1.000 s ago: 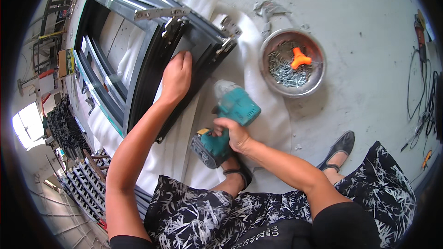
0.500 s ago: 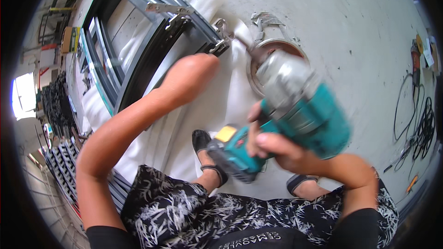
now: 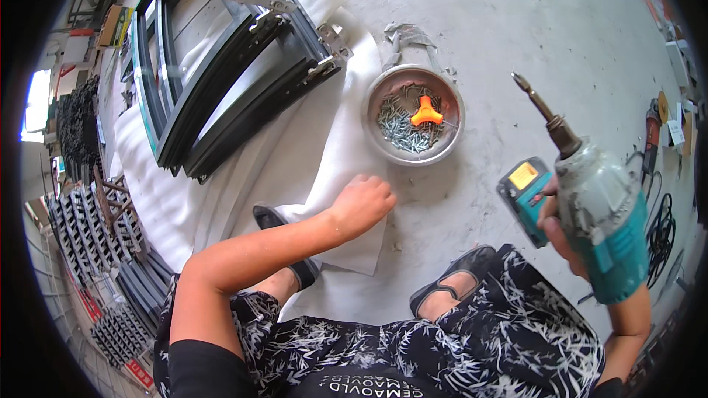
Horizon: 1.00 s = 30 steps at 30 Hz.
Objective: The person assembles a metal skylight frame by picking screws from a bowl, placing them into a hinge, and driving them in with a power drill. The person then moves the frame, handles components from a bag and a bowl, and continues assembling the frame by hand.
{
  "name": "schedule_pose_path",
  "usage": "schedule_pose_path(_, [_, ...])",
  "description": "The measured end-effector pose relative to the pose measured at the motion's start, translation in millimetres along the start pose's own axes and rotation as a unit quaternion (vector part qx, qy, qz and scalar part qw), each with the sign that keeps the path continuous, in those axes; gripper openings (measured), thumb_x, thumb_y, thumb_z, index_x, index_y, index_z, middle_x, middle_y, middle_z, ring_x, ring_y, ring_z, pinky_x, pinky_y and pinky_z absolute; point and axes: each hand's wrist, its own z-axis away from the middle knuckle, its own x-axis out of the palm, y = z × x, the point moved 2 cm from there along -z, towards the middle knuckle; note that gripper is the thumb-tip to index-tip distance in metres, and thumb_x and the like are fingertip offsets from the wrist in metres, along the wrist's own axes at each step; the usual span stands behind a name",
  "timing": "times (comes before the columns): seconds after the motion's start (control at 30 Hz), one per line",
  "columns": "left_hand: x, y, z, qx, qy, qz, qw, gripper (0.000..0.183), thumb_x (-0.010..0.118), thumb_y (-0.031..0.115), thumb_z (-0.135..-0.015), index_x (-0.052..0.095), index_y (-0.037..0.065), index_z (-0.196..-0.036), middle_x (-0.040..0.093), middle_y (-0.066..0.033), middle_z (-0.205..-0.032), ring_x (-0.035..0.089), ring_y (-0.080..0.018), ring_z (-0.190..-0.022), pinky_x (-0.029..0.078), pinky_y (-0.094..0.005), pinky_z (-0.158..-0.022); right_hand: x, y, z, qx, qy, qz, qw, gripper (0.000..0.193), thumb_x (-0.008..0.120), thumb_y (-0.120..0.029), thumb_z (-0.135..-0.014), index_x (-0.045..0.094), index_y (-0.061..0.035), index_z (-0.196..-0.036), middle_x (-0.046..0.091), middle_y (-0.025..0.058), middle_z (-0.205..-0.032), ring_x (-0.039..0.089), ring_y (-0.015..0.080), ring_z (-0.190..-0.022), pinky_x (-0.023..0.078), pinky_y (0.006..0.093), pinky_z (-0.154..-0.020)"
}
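Over on the far left, a stack of notched metal-looking bars [image 3: 85, 236] bends with the lens, and the fisheye edge goes so dark I can't say where it ends. Next along, upper left, is the dark frame [image 3: 210, 70], all smooth curved bars with silvery hinge plates [image 3: 258, 1] sticking out at its near end; its top gets cut off by the picture. It lies on a soft, wrinkly white sheet [image 3: 358, 66]. Left hand [image 3: 365, 205] is above that sheet's edge, below the bowl, knuckles up, fingers curled under, so I honestly can't tell if they're fully closed or pinching something. Round metal bowl [image 3: 448, 140], kinda grimy inside, sits on the grey floor mid-picture with a pile of shiny screws [image 3: 398, 131] and a smooth orange three-lobed knob [image 3: 427, 112] on top, hiding some of them. Off to the right, the right hand [image 3: 564, 243] has its fingers wrapped round the handle of a teal power driver [image 3: 605, 210], scuffed grey nose, long bit angled up and left. The driver's body covers part of that hand and wrist. Furthest right, a grinder [image 3: 652, 129] and tangled black cable [image 3: 660, 232] fade into the dark rim.
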Motion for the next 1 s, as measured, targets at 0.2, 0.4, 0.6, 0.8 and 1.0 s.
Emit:
schedule_pose_path(0.2, [43, 1, 4, 0.168, 0.112, -0.103, 0.974, 0.037, 0.057, 0.025, -0.079, 0.059, 0.021, -0.116, 0.051, -0.0036, -0.123, 0.038, -0.0231, -0.132, 0.028, -0.0530, -0.112, 29, 41, 20, 0.048, -0.021, -0.198, 0.979, 0.031, 0.057, -0.012, -0.089, 0.044, 0.0000, -0.114, 0.051, 0.0029, -0.068, 0.053, 0.0134, -0.066, 0.044, 0.0279, -0.069])
schedule_pose_path(0.4, [60, -34, 7, 0.181, 0.095, -0.103, 0.973, 0.013, 0.054, 0.018, -0.078, 0.054, 0.012, -0.089, 0.047, -0.0054, -0.092, 0.051, -0.0239, -0.093, 0.046, -0.0388, -0.084, 60, 81, 16, 0.118, -0.017, -0.346, 0.931, 0.036, 0.059, -0.018, -0.087, 0.044, 0.0003, -0.115, 0.050, 0.0027, -0.070, 0.052, 0.0122, -0.068, 0.043, 0.0280, -0.069])
schedule_pose_path(0.6, [34, 33, -63, 0.038, 0.093, 0.108, 0.989, 0.019, 0.062, 0.021, -0.080, 0.055, 0.008, -0.092, 0.051, -0.0104, -0.097, 0.052, -0.0297, -0.096, 0.049, -0.0397, -0.079, 52, 97, 32, -0.127, 0.043, 0.074, 0.988, 0.019, 0.063, -0.018, -0.084, 0.062, -0.0065, -0.100, 0.063, 0.0106, -0.088, 0.061, 0.0260, -0.080, 0.048, 0.0397, -0.073])
schedule_pose_path(0.8, [26, 64, -68, -0.063, 0.161, 0.182, 0.968, 0.022, 0.063, 0.028, -0.084, 0.056, 0.007, -0.086, 0.055, -0.0124, -0.092, 0.056, -0.0318, -0.090, 0.050, -0.0418, -0.075, 67, 132, 61, -0.063, 0.094, -0.096, 0.989, 0.017, 0.065, -0.018, -0.082, 0.065, -0.0075, -0.096, 0.065, 0.0096, -0.090, 0.062, 0.0300, -0.081, 0.049, 0.0424, -0.073])
schedule_pose_path(1.0, [15, 44, -73, -0.156, 0.186, 0.075, 0.967, 0.033, 0.065, 0.035, -0.083, 0.054, 0.005, -0.080, 0.061, -0.0137, -0.067, 0.063, -0.0313, -0.064, 0.050, -0.0414, -0.057, 68, 111, 52, -0.033, 0.056, 0.048, 0.997, 0.022, 0.063, -0.025, -0.085, 0.065, -0.0065, -0.096, 0.065, 0.0124, -0.089, 0.061, 0.0320, -0.080, 0.048, 0.0428, -0.072])
